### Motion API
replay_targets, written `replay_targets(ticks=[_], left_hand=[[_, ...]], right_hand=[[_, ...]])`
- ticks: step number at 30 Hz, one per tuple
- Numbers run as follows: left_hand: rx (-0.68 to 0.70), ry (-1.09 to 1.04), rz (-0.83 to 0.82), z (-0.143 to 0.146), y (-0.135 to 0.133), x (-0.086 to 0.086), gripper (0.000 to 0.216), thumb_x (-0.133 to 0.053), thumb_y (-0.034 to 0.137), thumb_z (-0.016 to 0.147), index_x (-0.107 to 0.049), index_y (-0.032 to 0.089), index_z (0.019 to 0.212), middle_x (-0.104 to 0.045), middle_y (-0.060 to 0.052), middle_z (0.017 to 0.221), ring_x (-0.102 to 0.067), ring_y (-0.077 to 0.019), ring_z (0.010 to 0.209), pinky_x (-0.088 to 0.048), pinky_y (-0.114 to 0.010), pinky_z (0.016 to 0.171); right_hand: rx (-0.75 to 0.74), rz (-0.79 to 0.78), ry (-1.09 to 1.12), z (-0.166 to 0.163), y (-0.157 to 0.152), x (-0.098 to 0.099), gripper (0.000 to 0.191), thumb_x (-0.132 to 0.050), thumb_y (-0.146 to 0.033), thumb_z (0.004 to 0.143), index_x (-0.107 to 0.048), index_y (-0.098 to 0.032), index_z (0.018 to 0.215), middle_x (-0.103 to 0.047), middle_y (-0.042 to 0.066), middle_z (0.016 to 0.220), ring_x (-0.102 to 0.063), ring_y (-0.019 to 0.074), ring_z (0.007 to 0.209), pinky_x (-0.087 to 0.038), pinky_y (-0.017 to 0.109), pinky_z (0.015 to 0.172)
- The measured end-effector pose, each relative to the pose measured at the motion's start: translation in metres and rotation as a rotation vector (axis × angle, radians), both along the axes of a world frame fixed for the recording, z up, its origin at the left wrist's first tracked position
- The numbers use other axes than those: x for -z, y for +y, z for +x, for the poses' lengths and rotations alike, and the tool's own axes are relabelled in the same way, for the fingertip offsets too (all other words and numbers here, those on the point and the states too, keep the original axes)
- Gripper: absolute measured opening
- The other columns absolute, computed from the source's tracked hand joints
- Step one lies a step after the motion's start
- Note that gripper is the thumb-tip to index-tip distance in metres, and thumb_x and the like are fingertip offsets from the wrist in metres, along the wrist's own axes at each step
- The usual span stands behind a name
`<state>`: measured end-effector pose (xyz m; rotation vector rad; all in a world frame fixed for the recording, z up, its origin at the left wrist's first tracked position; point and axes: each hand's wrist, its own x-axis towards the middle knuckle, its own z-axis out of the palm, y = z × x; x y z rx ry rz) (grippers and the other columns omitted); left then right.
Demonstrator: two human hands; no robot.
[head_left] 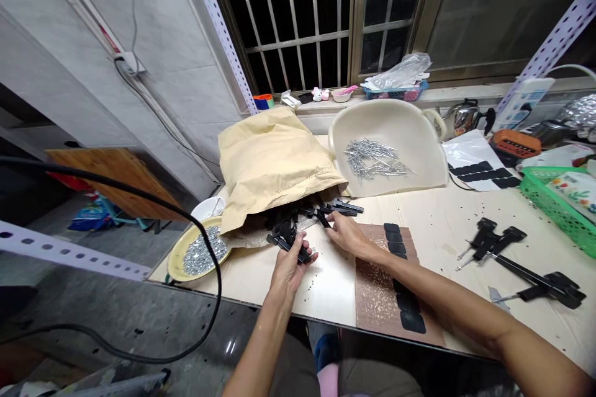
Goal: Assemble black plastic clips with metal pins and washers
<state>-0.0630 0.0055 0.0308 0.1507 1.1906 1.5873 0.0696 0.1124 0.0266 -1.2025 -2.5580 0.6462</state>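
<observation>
My left hand (292,263) is closed around several black plastic pieces (302,255) just in front of a brown paper sack (279,167). The sack lies on its side, its mouth toward me, with more black pieces (282,218) spilling out. At the right of that mouth, my right hand (344,231) has its fingers on a black plastic piece (322,218); its fingertips are partly hidden. Beside it lie a few loose black bars (345,207). Under my right forearm is a brown board (377,279) with a column of black rounded pads (410,311).
A yellow bowl (174,263) of small metal parts stands at the left table edge. Behind the board, a white basin (428,161) holds metal pins (372,160). Black-handled tools (526,260) and a green basket (535,189) lie right. A black cable (218,285) hangs at left.
</observation>
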Motion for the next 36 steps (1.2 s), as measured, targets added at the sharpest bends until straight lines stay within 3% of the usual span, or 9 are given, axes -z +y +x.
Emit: replay_targets(ticks=[4, 7, 12, 18, 23, 28, 32, 34, 36], left_hand=[[-0.026, -0.036, 0.035, 0.011, 0.011, 0.006, 0.034, -0.077, 0.034, 0.065, -0.061, 0.013, 0.086, -0.059, 0.001, 0.064, -0.057, -0.0095, 0.056, -0.055, -0.029, 0.062], [-0.007, -0.069, 0.143, 0.018, 0.016, 0.009, 0.036, -0.080, 0.029, 0.061, -0.062, 0.013, 0.088, -0.065, -0.003, 0.077, -0.061, -0.0119, 0.069, -0.053, -0.026, 0.068], [0.017, 0.002, 0.091, 0.013, 0.012, 0.011, 0.040, -0.083, 0.017, 0.053, -0.062, 0.014, 0.086, -0.065, -0.001, 0.073, -0.061, -0.0125, 0.067, -0.053, -0.026, 0.064], [-0.085, 0.257, 0.068, 0.012, 0.009, 0.012, 0.035, -0.082, 0.020, 0.049, -0.065, 0.013, 0.079, -0.062, -0.001, 0.074, -0.059, -0.0120, 0.064, -0.053, -0.026, 0.056], [-0.076, 0.428, 0.068, 0.016, 0.010, 0.012, 0.028, -0.080, 0.025, 0.052, -0.066, 0.011, 0.072, -0.064, -0.003, 0.071, -0.056, -0.0105, 0.056, -0.047, -0.022, 0.049], [0.023, 0.263, 0.188, 0.012, 0.005, 0.003, 0.039, -0.080, 0.026, 0.056, -0.064, 0.014, 0.090, -0.062, 0.000, 0.073, -0.058, -0.0110, 0.060, -0.051, -0.024, 0.054], [0.085, 0.069, 0.200, 0.016, 0.006, -0.001, 0.041, -0.078, 0.023, 0.062, -0.059, 0.016, 0.098, -0.066, -0.002, 0.076, -0.062, -0.0143, 0.069, -0.055, -0.035, 0.068], [0.093, 0.014, 0.215, 0.024, 0.012, -0.001, 0.042, -0.077, 0.020, 0.063, -0.059, 0.015, 0.100, -0.068, -0.005, 0.081, -0.064, -0.0160, 0.073, -0.055, -0.037, 0.072], [0.085, -0.043, 0.250, 0.034, 0.020, -0.002, 0.045, -0.077, 0.018, 0.064, -0.058, 0.016, 0.105, -0.069, -0.008, 0.091, -0.066, -0.0191, 0.083, -0.054, -0.038, 0.078]], right_hand=[[-0.049, -0.194, 0.440, 0.005, -0.028, -0.007, 0.034, -0.046, -0.029, 0.089, -0.045, -0.016, 0.121, -0.062, 0.002, 0.081, -0.057, 0.0140, 0.072, -0.042, 0.025, 0.066], [-0.122, -0.122, 0.527, 0.003, -0.047, -0.005, 0.023, -0.047, -0.026, 0.089, -0.055, -0.017, 0.109, -0.061, 0.004, 0.089, -0.056, 0.0148, 0.080, -0.043, 0.026, 0.072], [-0.307, -0.072, 0.343, 0.005, -0.020, -0.001, 0.025, -0.042, -0.029, 0.093, -0.062, -0.017, 0.084, -0.060, 0.004, 0.086, -0.056, 0.0136, 0.078, -0.042, 0.024, 0.070], [-0.141, 0.277, -0.231, -0.012, 0.033, 0.015, 0.021, -0.040, -0.017, 0.092, -0.057, -0.018, 0.104, -0.056, 0.009, 0.102, -0.054, 0.0192, 0.091, -0.040, 0.027, 0.070], [-0.099, 0.336, -0.283, -0.032, 0.034, 0.024, 0.027, -0.033, -0.005, 0.089, -0.056, -0.014, 0.101, -0.052, 0.015, 0.106, -0.053, 0.0217, 0.091, -0.041, 0.029, 0.066], [-0.079, 0.371, -0.233, -0.019, 0.027, 0.005, 0.020, -0.039, -0.008, 0.087, -0.054, -0.014, 0.099, -0.055, 0.012, 0.100, -0.054, 0.0208, 0.086, -0.043, 0.029, 0.064], [0.043, 0.371, 0.333, 0.010, 0.014, -0.017, 0.026, -0.043, -0.016, 0.087, -0.049, -0.016, 0.113, -0.056, 0.008, 0.098, -0.056, 0.0180, 0.087, -0.047, 0.029, 0.073], [0.126, 0.275, 0.710, 0.020, 0.002, -0.023, 0.024, -0.047, -0.021, 0.087, -0.050, -0.019, 0.110, -0.057, 0.005, 0.096, -0.057, 0.0161, 0.084, -0.049, 0.029, 0.073], [0.171, 0.136, 0.872, 0.025, -0.012, -0.023, 0.021, -0.049, -0.024, 0.086, -0.053, -0.021, 0.106, -0.058, 0.004, 0.096, -0.058, 0.0160, 0.085, -0.051, 0.029, 0.073]])
